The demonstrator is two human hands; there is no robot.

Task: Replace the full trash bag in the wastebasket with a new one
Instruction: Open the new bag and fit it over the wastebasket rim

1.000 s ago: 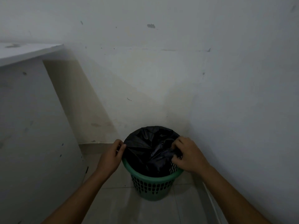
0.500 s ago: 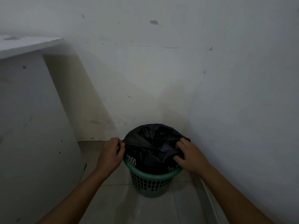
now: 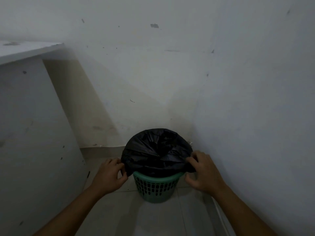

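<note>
A green perforated wastebasket (image 3: 156, 188) stands on the tiled floor in the room's corner. A black trash bag (image 3: 156, 150) sits in it, its edge stretched wide and folded down over most of the rim. My left hand (image 3: 109, 175) pinches the bag's edge at the basket's left side. My right hand (image 3: 203, 171) grips the bag's edge at the right side, fingers curled over the plastic. The basket's front rim still shows green below the bag. What lies inside the bag is hidden.
A white wall (image 3: 153, 82) stands right behind the basket and another wall (image 3: 255, 116) close on its right. A white cabinet or counter side panel (image 3: 34, 133) rises on the left. Pale floor tiles (image 3: 136, 215) run between me and the basket.
Both hands have pulled the bag's edge outward and down over the rim; the bag now spreads wider across the basket's top. The camera has come closer.
</note>
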